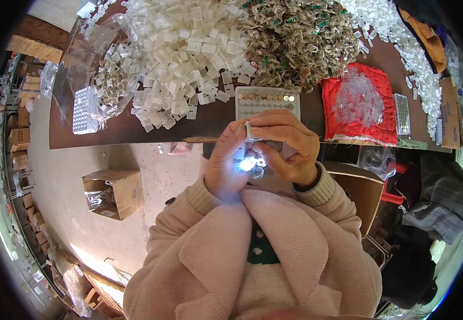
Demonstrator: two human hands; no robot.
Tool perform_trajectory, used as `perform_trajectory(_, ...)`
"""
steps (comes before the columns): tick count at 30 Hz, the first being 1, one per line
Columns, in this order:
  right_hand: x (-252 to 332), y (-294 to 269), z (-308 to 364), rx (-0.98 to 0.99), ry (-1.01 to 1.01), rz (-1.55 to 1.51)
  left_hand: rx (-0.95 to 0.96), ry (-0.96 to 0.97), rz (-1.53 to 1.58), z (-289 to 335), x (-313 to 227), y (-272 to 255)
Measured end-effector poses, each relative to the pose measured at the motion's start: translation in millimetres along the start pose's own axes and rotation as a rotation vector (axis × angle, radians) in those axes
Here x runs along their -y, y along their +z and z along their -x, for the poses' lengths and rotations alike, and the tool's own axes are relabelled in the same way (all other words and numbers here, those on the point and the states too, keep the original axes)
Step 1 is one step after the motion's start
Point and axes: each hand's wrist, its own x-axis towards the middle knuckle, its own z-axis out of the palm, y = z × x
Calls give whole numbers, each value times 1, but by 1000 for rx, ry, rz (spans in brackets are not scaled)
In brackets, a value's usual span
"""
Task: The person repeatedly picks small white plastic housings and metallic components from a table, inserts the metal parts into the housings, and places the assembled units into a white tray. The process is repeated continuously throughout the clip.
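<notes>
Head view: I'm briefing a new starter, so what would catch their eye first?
The big heap of white plastic pieces on the brown table, beside a tangle of gold-coloured parts. Nearer, both hands, left and right, pinch a small lit part.

Beyond my work, a heap of small white plastic squares (pixel 181 50) covers the brown table (pixel 109 130), a red cloth (pixel 367 128) lies to the right, and an open cardboard box (pixel 117 192) sits on the floor.
</notes>
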Motion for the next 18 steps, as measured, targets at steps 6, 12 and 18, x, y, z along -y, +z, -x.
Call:
perform_trajectory(6, -5, 11, 2, -72, -69, 69, -54, 19, -67, -1, 5, -1)
perform_trajectory(12, -4, 12, 8, -101, -25, 0, -169, 41, -111, 2, 16, -2)
perform_trajectory(18, 2, 8, 19, -141, 61, -76, -198, 32, -83, 0, 27, -5)
